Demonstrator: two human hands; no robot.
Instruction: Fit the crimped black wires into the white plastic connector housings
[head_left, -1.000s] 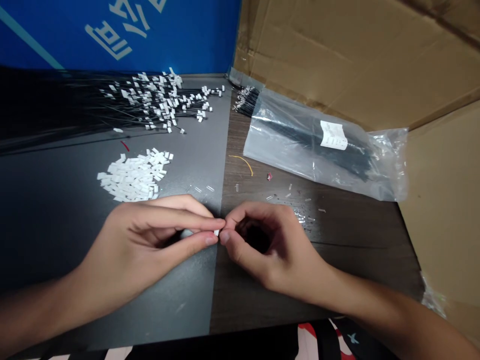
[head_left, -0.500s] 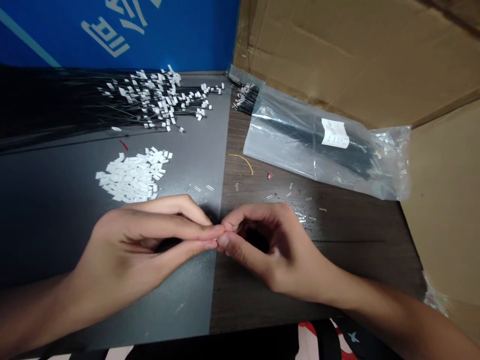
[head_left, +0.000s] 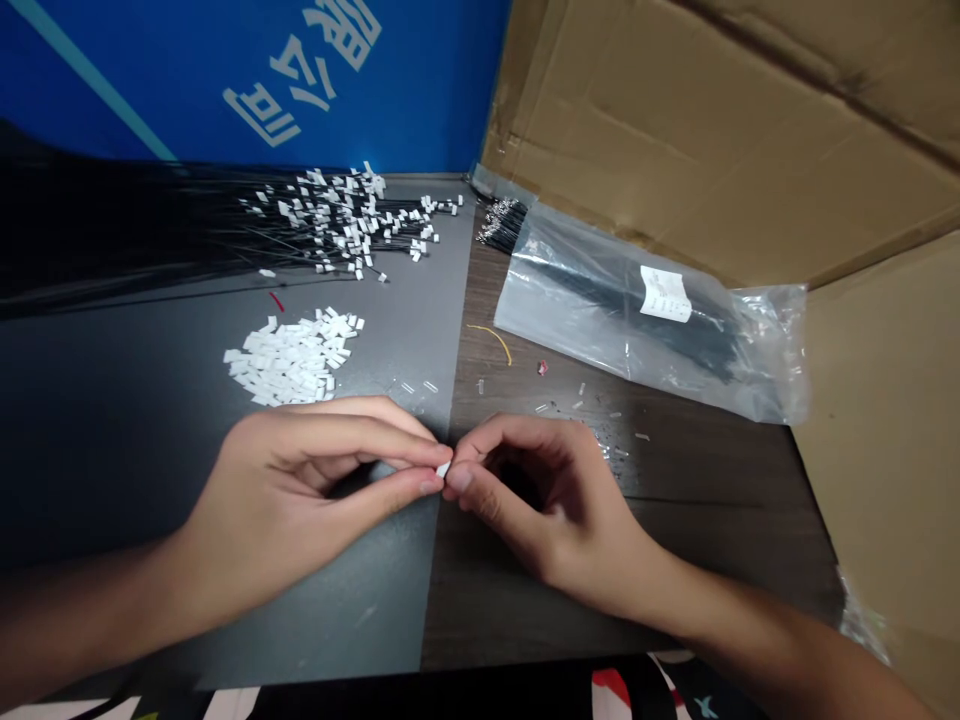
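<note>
My left hand (head_left: 300, 490) pinches a small white connector housing (head_left: 443, 468) between thumb and fingers. Close against it, my right hand (head_left: 547, 500) is closed in a pinch, thumb on forefinger. What those right fingertips grip is covered by them. Behind my left hand lies a loose pile of white connector housings (head_left: 292, 360) on the grey surface. Farther back, a spread bundle of thin black wires (head_left: 187, 215) ends in white connectors (head_left: 352, 225).
A clear plastic bag (head_left: 577, 330) of black wires lies back right, metal-tipped ends (head_left: 501, 222) poking out. Small clear bits (head_left: 541, 408), a yellow strand (head_left: 495, 338) and a red strand (head_left: 277, 301) are scattered about. A blue panel (head_left: 420, 90) and cardboard walls (head_left: 675, 140) enclose the back.
The camera view has shifted, so the scene sits lower. More of the white connector housing now shows between my fingertips. Both hands keep their pinch.
</note>
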